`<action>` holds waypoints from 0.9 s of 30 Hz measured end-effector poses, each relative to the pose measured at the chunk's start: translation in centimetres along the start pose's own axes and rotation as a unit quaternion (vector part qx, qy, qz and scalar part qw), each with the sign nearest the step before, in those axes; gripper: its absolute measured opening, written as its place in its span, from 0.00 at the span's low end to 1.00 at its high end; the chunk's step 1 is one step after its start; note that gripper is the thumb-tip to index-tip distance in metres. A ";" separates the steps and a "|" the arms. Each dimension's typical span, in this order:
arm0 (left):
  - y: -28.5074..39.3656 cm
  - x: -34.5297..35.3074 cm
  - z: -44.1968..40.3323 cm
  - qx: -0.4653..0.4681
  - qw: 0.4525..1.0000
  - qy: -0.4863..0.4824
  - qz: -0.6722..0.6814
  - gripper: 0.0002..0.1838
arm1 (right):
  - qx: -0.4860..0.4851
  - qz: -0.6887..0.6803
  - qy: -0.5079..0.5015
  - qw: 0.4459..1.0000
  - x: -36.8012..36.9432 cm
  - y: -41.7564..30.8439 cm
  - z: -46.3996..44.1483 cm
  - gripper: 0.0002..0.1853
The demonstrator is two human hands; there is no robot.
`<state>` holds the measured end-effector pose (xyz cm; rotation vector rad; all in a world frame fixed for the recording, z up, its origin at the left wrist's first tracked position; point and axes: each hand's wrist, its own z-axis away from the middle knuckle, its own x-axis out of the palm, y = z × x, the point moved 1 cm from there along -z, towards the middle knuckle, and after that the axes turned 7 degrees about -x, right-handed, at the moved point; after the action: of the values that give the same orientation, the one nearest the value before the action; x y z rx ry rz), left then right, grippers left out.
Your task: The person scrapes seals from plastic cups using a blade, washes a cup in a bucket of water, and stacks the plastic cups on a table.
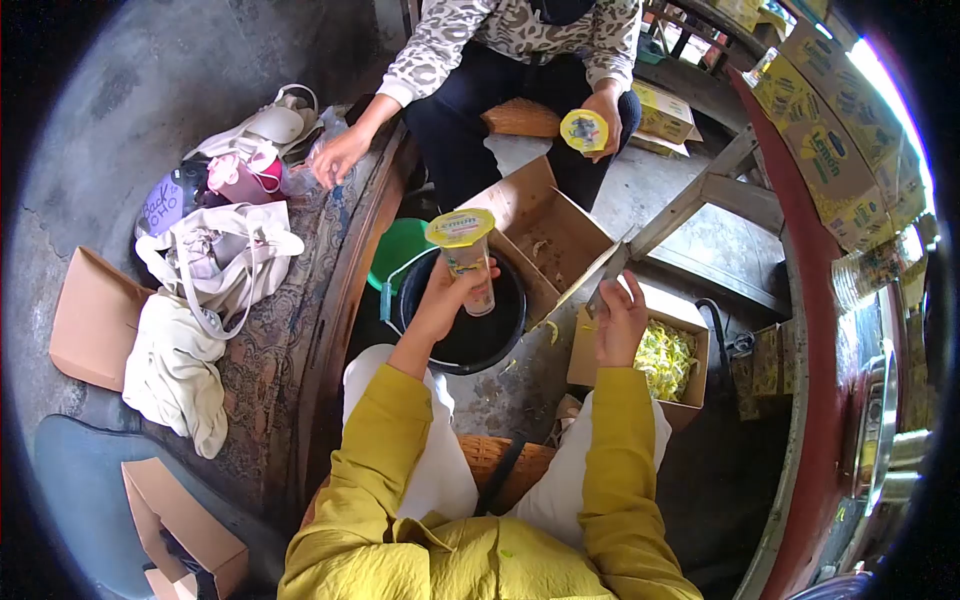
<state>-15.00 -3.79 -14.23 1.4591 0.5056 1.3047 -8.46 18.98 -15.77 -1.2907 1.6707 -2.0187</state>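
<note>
Mustard shirt (480,565) nearest; left hand (447,300) grips sealed cup (460,228) above black bucket (503,340); right hand (622,325) grips blade (612,268) near strip-filled carton (583,352).

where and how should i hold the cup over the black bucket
The cup is probably best wrapped around its side, below the yellow lid, coming from the near left, as the left hand does: its lid is uppermost and the body seems to narrow toward the base, so the wider top should help stop it slipping down.

Cup (468,262) partly hidden by left hand (452,292), co-worker (510,38) cut off at top
</note>
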 end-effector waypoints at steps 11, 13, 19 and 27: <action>-0.9 -1.9 -2.6 0.194 0.963 0.052 -0.177 0.26 | -0.197 0.268 -0.263 0.906 8.8 -5.0 1.4 0.18; -0.4 -0.8 -1.9 0.232 0.930 0.061 -0.278 0.26 | -0.215 0.294 -0.299 0.882 10.1 -5.0 1.3 0.17; -0.3 -0.2 -1.9 0.228 0.929 0.053 -0.288 0.29 | -0.274 0.358 -0.329 0.830 10.4 -4.1 2.8 0.14; -0.4 -0.1 -1.7 0.217 0.928 0.039 -0.302 0.30 | -0.295 0.383 -0.340 0.807 10.1 -2.7 3.8 0.11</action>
<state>-16.41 -3.00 -14.88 1.4342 1.2499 0.7800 -10.74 10.72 -8.71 -1.0119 1.9904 -0.4898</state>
